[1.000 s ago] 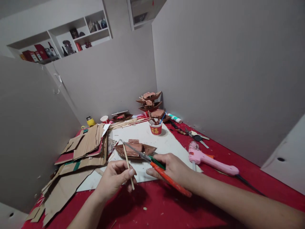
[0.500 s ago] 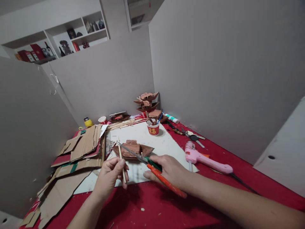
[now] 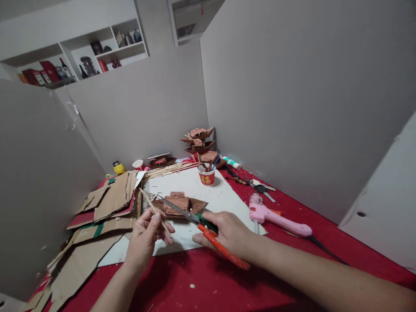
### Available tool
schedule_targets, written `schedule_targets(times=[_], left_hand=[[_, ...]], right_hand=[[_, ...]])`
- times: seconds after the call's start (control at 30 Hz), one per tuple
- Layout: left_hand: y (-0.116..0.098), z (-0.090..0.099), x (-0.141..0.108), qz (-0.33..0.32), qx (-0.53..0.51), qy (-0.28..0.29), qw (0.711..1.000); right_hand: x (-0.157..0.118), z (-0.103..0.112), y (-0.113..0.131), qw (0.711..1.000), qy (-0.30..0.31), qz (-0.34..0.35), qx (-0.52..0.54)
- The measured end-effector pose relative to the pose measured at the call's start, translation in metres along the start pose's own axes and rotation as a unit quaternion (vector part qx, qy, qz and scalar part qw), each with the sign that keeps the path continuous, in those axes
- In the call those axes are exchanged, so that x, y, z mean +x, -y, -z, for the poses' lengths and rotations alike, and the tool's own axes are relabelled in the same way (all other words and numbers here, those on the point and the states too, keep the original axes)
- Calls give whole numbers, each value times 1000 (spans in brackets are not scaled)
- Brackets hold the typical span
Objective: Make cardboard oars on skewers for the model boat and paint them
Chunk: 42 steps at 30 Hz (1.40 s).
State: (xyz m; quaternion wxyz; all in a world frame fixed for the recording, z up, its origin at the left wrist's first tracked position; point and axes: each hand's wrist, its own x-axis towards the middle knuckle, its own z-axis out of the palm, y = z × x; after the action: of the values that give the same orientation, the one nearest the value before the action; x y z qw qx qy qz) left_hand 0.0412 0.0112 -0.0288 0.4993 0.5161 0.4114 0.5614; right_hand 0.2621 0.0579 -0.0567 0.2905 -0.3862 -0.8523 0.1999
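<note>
1. Left hand (image 3: 144, 234) is pinching a thin, pale wooden stick (image 3: 149, 202), apparently for steadiness.
2. Right hand (image 3: 224, 229) is gripping orange-and-green-handled metal scissors (image 3: 193, 218).
3. Farther off, a brown, pointed-ended model boat (image 3: 177, 205) is lying on white board (image 3: 227, 203), probably shielding the red worktop (image 3: 182, 281).

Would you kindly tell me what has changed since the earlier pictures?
The left hand has tilted the thin stick, its upper end swinging left, away from the blades of the scissors. Nothing was taken up or let go: the right hand still holds the scissors. The model boat and pink glue gun stayed put.
</note>
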Motion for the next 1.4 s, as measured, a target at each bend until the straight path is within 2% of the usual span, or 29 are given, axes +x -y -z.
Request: schedule_targets(times=[0.43, 0.67, 1.17, 1.3, 1.4], left_hand=[[-2, -2, -3, -5, -16, -4, 1000], [0, -1, -3, -3, -26, -6, 1000], [-4, 5, 2, -33, -54, -72, 995], [-7, 5, 3, -37, -57, -71, 995], [-7, 4, 2, -32, -51, -55, 997]], right_hand=[[2, -6, -5, 996, 3, 21, -88], [1, -4, -3, 997, 4, 19, -69], [1, -5, -2, 996, 6, 23, -84], [1, -3, -1, 998, 6, 24, -65], [1, 0, 2, 1000, 7, 16, -10]])
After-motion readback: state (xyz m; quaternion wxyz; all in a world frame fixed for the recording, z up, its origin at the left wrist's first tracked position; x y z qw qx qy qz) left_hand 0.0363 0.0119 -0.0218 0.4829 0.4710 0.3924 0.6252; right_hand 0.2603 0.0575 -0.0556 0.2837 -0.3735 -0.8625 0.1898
